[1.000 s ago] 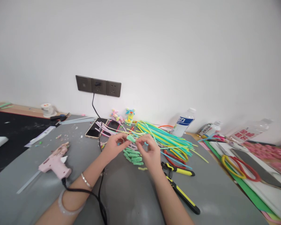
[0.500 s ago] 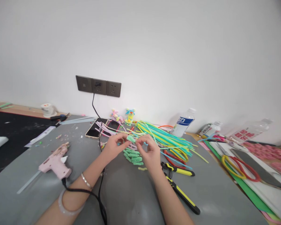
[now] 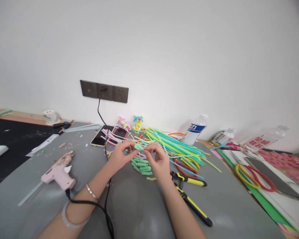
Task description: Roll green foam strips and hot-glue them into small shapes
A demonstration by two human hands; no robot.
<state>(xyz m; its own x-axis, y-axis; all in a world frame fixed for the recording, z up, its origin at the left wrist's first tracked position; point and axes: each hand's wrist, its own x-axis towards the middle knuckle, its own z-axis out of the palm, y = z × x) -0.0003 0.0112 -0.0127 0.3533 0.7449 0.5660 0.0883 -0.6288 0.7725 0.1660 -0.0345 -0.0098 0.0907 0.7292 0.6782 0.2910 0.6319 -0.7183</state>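
A small piece of light green pipe cleaner (image 3: 139, 147) is pinched between my two hands above the table. My left hand (image 3: 122, 154) grips its left side between thumb and forefinger. From the other side, the thumb and forefinger of my right hand (image 3: 159, 159) close on its right end. Just below lies a pile of short, folded green pipe cleaner pieces (image 3: 142, 165), with a small yellowish piece (image 3: 151, 179) beside it. Behind my right hand spreads a bundle of long pipe cleaners (image 3: 179, 146) in green, yellow and blue.
Yellow-and-black pliers (image 3: 193, 202) lie right of my right forearm. A pink glue gun (image 3: 58, 172) rests at left, its black cable (image 3: 106, 196) passing by my left forearm. Behind are a phone (image 3: 99, 136), two small figures (image 3: 138, 122) and a bottle (image 3: 194, 129). Scissors (image 3: 248, 176) lie at right.
Almost nothing differs. Both hands keep the green piece in nearly the same spot, with only a very slight shift of the fingers and the view.
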